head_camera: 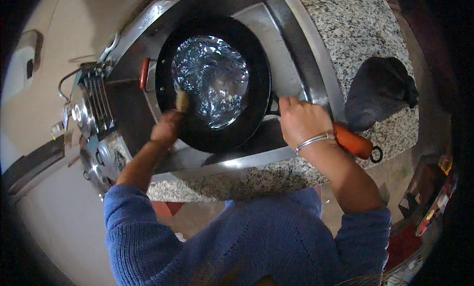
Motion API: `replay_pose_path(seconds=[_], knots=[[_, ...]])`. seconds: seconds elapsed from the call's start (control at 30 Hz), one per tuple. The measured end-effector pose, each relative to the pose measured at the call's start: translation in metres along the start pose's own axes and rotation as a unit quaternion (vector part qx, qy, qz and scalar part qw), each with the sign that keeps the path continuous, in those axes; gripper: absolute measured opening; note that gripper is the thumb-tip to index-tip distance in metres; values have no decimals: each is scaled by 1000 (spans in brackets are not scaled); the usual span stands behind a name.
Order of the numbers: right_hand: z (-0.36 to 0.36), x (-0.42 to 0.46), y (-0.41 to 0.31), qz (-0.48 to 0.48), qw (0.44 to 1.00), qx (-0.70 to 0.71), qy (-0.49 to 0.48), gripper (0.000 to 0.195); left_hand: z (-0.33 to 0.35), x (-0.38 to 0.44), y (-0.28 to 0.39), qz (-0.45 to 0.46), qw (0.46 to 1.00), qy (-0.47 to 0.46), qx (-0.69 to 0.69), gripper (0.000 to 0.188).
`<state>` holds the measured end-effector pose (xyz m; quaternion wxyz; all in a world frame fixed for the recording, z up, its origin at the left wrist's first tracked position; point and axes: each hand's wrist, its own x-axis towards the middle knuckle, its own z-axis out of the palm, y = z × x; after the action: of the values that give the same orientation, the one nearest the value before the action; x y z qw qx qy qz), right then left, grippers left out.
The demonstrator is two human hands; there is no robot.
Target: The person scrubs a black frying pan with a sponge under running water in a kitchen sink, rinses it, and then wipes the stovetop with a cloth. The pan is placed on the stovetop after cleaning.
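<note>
A black wok (259, 60) with swirling clear water (213, 78) in it rests in a stainless steel sink. My right hand (305, 119) grips its long handle near the wok's rim. The orange wooden part of that handle (353, 141) sticks out past my wrist and ends in a metal ring. My left hand (166, 128) is closed around a short tan scrubbing tool (182, 101), perhaps a brush, whose tip is at the wok's near-left inner side. Blur hides its exact shape. On the wok's left side is a small red-orange helper handle (144, 73).
The sink's steel rim (244, 163) runs along the speckled granite countertop (355, 19). A dark cloth or bag (377, 91) lies on the granite at right. To the left stands a wire rack (100, 100) with shiny metalware, and metal lids or pots (98, 162) sit below it.
</note>
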<state>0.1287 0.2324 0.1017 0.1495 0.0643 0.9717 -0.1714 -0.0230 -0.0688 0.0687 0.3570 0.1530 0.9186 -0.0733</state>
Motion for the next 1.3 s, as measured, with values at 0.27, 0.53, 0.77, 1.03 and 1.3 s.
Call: replay_pose_path(seconds=[0.27,0.53,0.77,1.03,1.3], knots=[[-4,1,-1,16,999,3,-37,20,18,-33,109,299,949,-98,-30,35],[-6,-2,-3,1,1000,-13,-15,15,34,-2,7,187,965,117,-139,25],[-7,-1,-7,-17,998,-64,-9,23,-9,86,-110,-59,689,332,-642,20],[-1,-4,-8,-33,994,-102,28,35,-21,117,-106,-93,669,132,-725,41],[-11,5,-7,-57,991,-124,9,37,-59,85,-114,-41,748,299,-591,23]])
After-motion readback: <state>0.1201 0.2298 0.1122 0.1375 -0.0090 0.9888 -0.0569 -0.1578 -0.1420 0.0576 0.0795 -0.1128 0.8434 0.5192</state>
